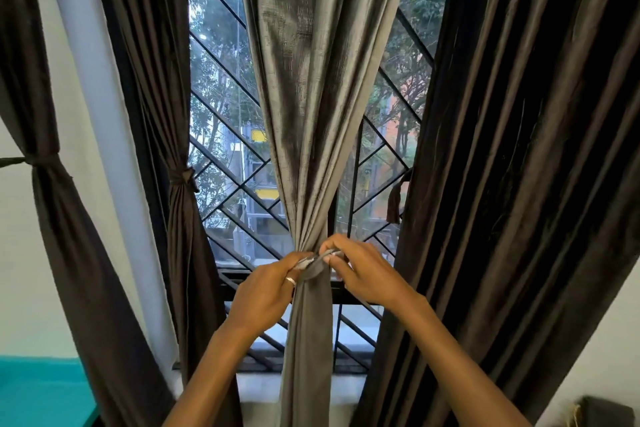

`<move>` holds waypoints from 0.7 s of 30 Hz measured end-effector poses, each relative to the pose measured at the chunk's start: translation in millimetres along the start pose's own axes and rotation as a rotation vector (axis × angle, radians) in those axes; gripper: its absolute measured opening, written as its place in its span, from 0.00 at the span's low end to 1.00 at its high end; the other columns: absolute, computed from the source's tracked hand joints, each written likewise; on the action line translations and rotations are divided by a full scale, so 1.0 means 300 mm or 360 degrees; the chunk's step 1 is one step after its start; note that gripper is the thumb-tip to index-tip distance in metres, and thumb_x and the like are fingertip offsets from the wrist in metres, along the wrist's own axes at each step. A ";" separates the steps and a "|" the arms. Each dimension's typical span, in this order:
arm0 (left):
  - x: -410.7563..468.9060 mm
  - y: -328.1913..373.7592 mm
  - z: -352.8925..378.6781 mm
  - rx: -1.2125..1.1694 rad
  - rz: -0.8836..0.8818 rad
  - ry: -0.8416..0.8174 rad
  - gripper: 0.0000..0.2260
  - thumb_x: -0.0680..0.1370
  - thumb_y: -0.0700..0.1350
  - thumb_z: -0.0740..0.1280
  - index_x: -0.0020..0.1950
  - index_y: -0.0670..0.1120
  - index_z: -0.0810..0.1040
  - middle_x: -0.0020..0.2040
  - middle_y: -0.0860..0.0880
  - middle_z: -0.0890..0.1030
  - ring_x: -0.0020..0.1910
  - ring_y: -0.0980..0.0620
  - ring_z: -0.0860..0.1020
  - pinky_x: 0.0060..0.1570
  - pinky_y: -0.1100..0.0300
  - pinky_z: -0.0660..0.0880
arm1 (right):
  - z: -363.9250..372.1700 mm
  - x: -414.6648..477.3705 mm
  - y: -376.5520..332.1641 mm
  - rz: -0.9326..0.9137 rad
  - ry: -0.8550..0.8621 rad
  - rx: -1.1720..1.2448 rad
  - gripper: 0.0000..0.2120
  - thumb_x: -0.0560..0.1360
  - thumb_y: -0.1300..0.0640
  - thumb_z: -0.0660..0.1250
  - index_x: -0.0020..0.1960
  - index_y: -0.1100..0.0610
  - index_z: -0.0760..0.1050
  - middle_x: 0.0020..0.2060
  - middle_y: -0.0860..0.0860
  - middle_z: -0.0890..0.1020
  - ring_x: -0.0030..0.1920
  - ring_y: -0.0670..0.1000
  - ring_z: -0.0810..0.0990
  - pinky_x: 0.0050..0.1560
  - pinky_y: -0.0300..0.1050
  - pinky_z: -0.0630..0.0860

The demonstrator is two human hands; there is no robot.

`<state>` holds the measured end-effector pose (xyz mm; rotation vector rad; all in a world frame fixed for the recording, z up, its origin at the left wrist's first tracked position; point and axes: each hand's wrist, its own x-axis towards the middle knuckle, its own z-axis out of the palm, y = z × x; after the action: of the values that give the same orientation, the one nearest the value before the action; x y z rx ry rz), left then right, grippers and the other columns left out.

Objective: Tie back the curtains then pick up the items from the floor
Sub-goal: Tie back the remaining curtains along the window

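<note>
A grey curtain [318, 87] hangs down the middle of the window, gathered tight at waist height. Around the gather runs a grey tie-back strip [317, 262]. My left hand [270, 288], with a ring on one finger, pinches the strip from the left. My right hand [363, 274] pinches its other end from the right. Both hands touch the gathered cloth. A dark brown curtain [180, 135] left of the window is tied with its own band [181, 178]. Another tied one [45, 163] hangs at the far left. The dark brown curtain [519, 166] on the right hangs loose.
Behind the curtains is a window with a black diagonal grille [225, 76] and trees outside. A loose brown tie [394, 201] dangles by the right curtain. A teal surface [41, 392] lies at the bottom left, and a dark object [602, 412] sits at the bottom right.
</note>
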<state>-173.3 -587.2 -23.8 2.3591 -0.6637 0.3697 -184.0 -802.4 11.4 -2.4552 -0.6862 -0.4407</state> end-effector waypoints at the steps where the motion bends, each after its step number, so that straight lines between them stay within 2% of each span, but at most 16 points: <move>1: -0.004 0.000 -0.004 -0.0003 0.0006 0.0018 0.19 0.79 0.63 0.47 0.68 0.70 0.66 0.45 0.57 0.83 0.41 0.58 0.80 0.41 0.49 0.79 | 0.001 0.010 0.004 -0.0003 -0.0016 0.0021 0.04 0.83 0.53 0.58 0.53 0.47 0.71 0.40 0.45 0.77 0.39 0.48 0.78 0.39 0.54 0.77; 4: -0.014 0.001 -0.010 0.0033 0.0019 0.0105 0.19 0.80 0.60 0.49 0.71 0.72 0.62 0.48 0.58 0.83 0.43 0.56 0.81 0.41 0.50 0.79 | 0.009 0.041 0.003 0.0026 0.0026 0.0032 0.02 0.83 0.50 0.59 0.53 0.46 0.66 0.34 0.45 0.75 0.33 0.47 0.75 0.35 0.54 0.73; 8: -0.029 0.004 -0.001 0.0112 -0.0002 0.0264 0.20 0.84 0.51 0.57 0.73 0.69 0.63 0.44 0.56 0.82 0.41 0.56 0.80 0.37 0.53 0.79 | 0.051 0.070 -0.006 0.0137 0.0270 0.0090 0.12 0.80 0.45 0.64 0.56 0.47 0.64 0.29 0.46 0.73 0.28 0.47 0.72 0.31 0.45 0.65; 11: -0.034 0.010 0.006 0.0128 0.0012 0.0338 0.20 0.84 0.50 0.58 0.74 0.67 0.64 0.43 0.56 0.81 0.41 0.55 0.79 0.35 0.55 0.77 | 0.085 0.066 -0.005 0.0189 0.0465 0.0192 0.13 0.78 0.44 0.68 0.54 0.47 0.66 0.28 0.46 0.74 0.28 0.47 0.72 0.30 0.48 0.68; 14: -0.029 0.019 0.008 0.0140 0.0032 0.0369 0.18 0.84 0.53 0.56 0.73 0.66 0.66 0.39 0.56 0.76 0.38 0.55 0.77 0.32 0.57 0.74 | 0.109 0.062 0.003 0.0147 0.0533 0.0115 0.08 0.78 0.43 0.67 0.51 0.46 0.74 0.32 0.45 0.79 0.31 0.45 0.78 0.32 0.52 0.76; 16: -0.026 0.032 0.002 0.0167 0.0036 0.0367 0.18 0.83 0.59 0.53 0.72 0.65 0.69 0.37 0.56 0.76 0.36 0.55 0.76 0.32 0.56 0.75 | 0.117 0.055 0.007 0.0105 0.0546 0.0030 0.09 0.79 0.44 0.65 0.53 0.46 0.79 0.40 0.44 0.84 0.37 0.44 0.82 0.38 0.48 0.80; 17: -0.022 0.037 -0.001 0.0173 0.0035 0.0365 0.21 0.82 0.64 0.49 0.70 0.63 0.71 0.36 0.56 0.76 0.35 0.55 0.75 0.31 0.56 0.74 | 0.120 0.050 0.006 0.0080 0.0551 -0.0005 0.09 0.80 0.46 0.65 0.55 0.47 0.81 0.43 0.44 0.85 0.40 0.43 0.82 0.40 0.44 0.80; 19: -0.013 0.047 -0.006 0.0145 0.0060 0.0361 0.30 0.79 0.70 0.43 0.66 0.60 0.76 0.35 0.56 0.73 0.34 0.56 0.72 0.31 0.58 0.71 | 0.123 0.037 0.001 0.0054 0.0488 -0.0028 0.10 0.80 0.49 0.63 0.58 0.47 0.80 0.48 0.44 0.85 0.43 0.42 0.81 0.43 0.40 0.79; 21: -0.001 0.049 -0.007 0.0107 0.0080 0.0335 0.29 0.79 0.70 0.44 0.63 0.59 0.78 0.36 0.56 0.76 0.35 0.56 0.74 0.31 0.58 0.71 | 0.126 0.024 -0.004 0.0073 0.0349 -0.0034 0.13 0.79 0.49 0.60 0.60 0.46 0.78 0.48 0.45 0.81 0.45 0.44 0.79 0.44 0.44 0.78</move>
<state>-181.8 -595.4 -14.9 2.3277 -0.6193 0.6621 -172.7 -776.9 -15.1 -2.3906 -0.5351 -0.6900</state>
